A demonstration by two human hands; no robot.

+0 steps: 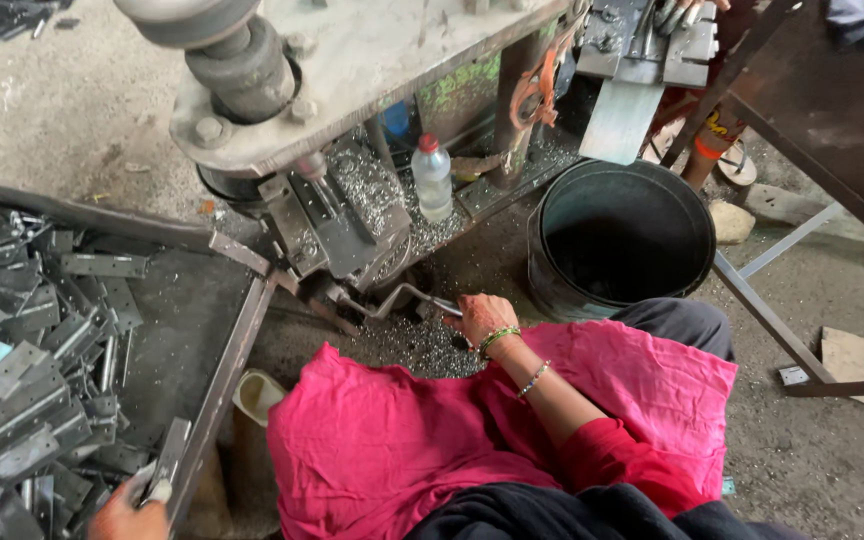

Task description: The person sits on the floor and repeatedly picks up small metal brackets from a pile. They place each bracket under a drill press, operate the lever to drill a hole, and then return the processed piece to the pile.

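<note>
My right hand point(482, 315) grips the end of a bent metal crank handle point(397, 296) that comes out of the grey press machine point(342, 225) in front of me; green and beaded bangles sit on that wrist. My left hand point(130, 512) shows only partly at the bottom left edge, fingers closed around a flat metal hinge piece point(170, 455) at the rim of a tray point(227, 365) heaped with several grey metal hinges point(32, 350). A pink cloth point(432, 440) covers my lap.
A black bucket point(620, 240) stands to the right of the machine. A clear plastic bottle with a red cap point(433, 178) stands on the machine base among metal shavings point(422, 345). An angled metal frame point(792, 330) crosses the concrete floor at the right.
</note>
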